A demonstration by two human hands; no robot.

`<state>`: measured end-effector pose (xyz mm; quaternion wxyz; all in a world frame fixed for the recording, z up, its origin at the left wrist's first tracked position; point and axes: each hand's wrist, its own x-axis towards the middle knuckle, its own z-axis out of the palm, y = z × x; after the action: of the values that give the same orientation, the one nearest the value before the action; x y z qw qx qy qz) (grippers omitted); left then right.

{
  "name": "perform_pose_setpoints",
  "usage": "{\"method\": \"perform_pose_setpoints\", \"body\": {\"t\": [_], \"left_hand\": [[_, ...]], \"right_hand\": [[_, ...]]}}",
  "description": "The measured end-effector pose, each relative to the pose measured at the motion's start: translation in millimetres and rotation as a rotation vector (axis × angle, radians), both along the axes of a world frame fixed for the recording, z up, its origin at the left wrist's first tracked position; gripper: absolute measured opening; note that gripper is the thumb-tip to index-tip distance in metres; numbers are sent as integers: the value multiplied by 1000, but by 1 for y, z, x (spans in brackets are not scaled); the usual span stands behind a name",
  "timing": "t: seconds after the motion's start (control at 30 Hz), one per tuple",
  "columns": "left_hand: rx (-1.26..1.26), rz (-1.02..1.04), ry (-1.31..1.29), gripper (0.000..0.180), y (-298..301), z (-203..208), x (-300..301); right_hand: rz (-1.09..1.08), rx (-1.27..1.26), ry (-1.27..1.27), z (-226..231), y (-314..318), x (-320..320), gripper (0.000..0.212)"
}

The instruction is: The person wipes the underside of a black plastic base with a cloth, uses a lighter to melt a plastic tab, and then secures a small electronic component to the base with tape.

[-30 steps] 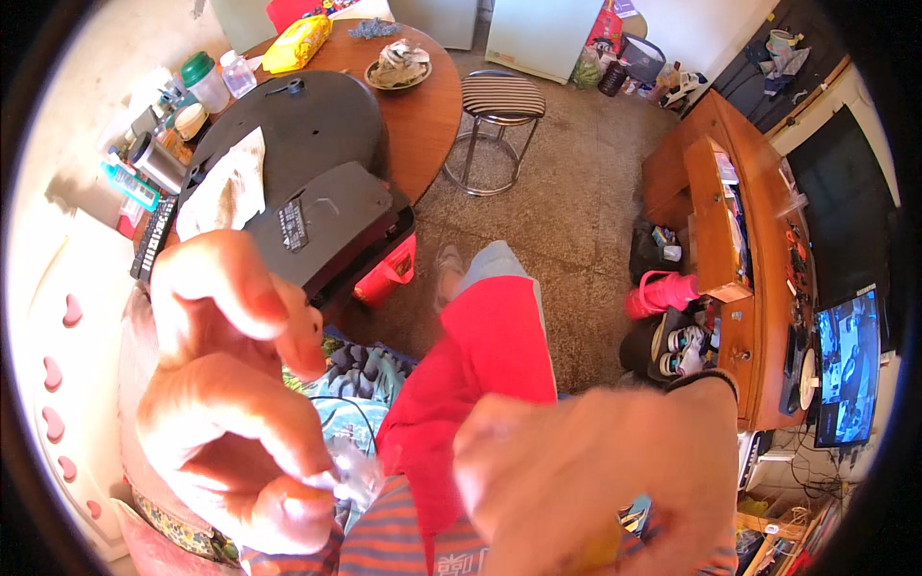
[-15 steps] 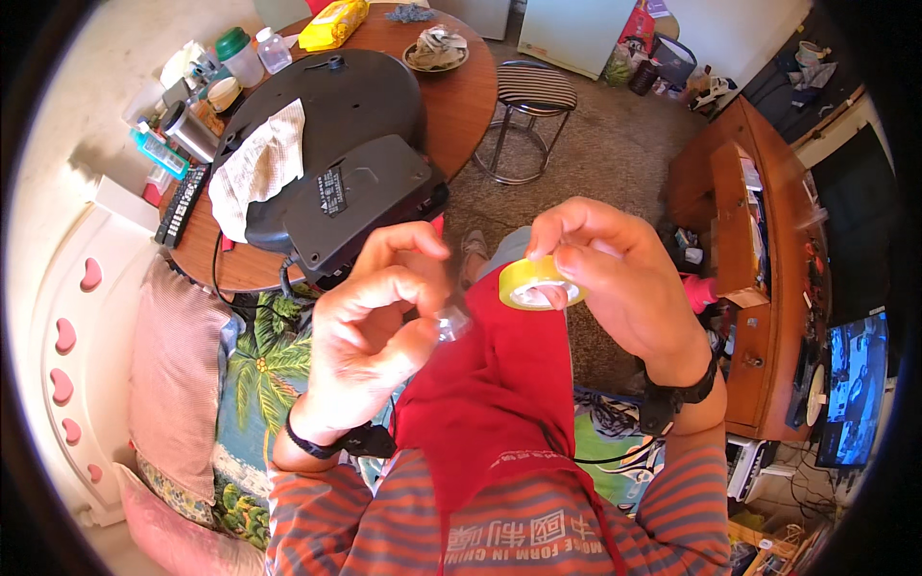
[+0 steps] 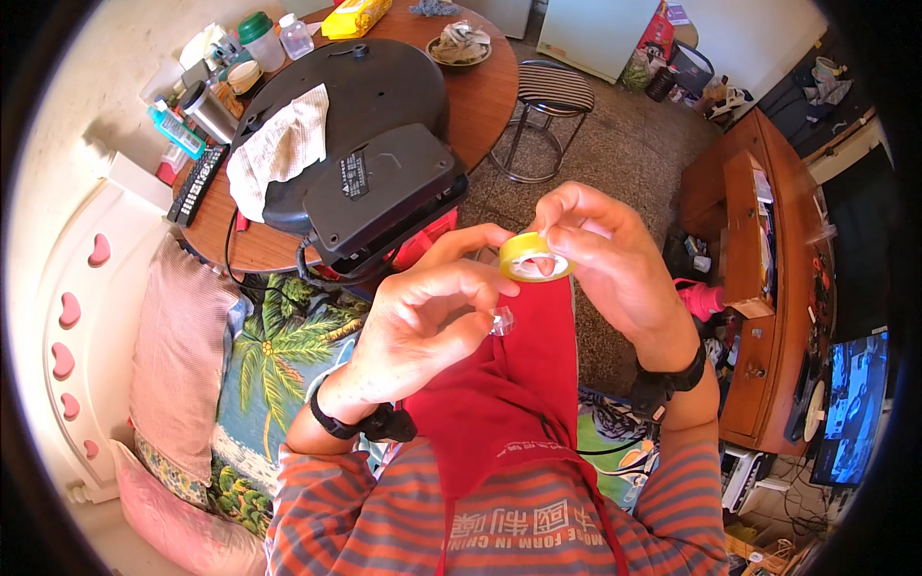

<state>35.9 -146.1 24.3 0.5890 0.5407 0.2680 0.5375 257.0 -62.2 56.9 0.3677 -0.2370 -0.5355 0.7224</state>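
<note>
My right hand [image 3: 622,274] pinches a roll of yellowish clear tape [image 3: 513,252] by its upper edge, with a fingertip showing through its core. My left hand [image 3: 418,331] comes up close beside the roll, its fingers curled and a fingertip near the roll's lower edge. At the left thumb tip hangs a small crumpled clear piece [image 3: 502,321], which looks like tape or plastic film. Whether the left fingers touch the roll is hard to see. Below both hands spreads my red apron [image 3: 509,403].
A round wooden table [image 3: 485,96] bears a large black appliance [image 3: 379,197], a cloth [image 3: 279,154], a remote control [image 3: 199,185] and several bottles. Beyond it stands a striped stool [image 3: 555,88]. On the right are a wooden cabinet [image 3: 759,374] and a lit screen [image 3: 850,408].
My left hand has moved right, up to the roll, carrying the clear piece along. My right hand has risen slightly with the tape roll. The whole view has shifted a little.
</note>
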Motion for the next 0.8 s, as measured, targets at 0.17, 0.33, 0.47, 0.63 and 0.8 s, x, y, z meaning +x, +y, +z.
{"method": "perform_pose_setpoints", "body": {"t": [0.17, 0.33, 0.47, 0.63, 0.8], "left_hand": [[50, 33, 28, 21, 3, -7, 7], [224, 159, 187, 21, 10, -13, 10], [217, 337, 217, 20, 17, -26, 0], [-18, 241, -196, 16, 10, -37, -21], [-143, 216, -319, 28, 8, -26, -29]], "right_hand": [[10, 20, -33, -1, 9, -1, 16], [9, 28, -104, -2, 13, -4, 27], [-22, 41, -53, -13, 30, -4, 20], [-234, 324, -344, -33, 90, -11, 13], [-464, 600, -606, -92, 203, -47, 17]]}}
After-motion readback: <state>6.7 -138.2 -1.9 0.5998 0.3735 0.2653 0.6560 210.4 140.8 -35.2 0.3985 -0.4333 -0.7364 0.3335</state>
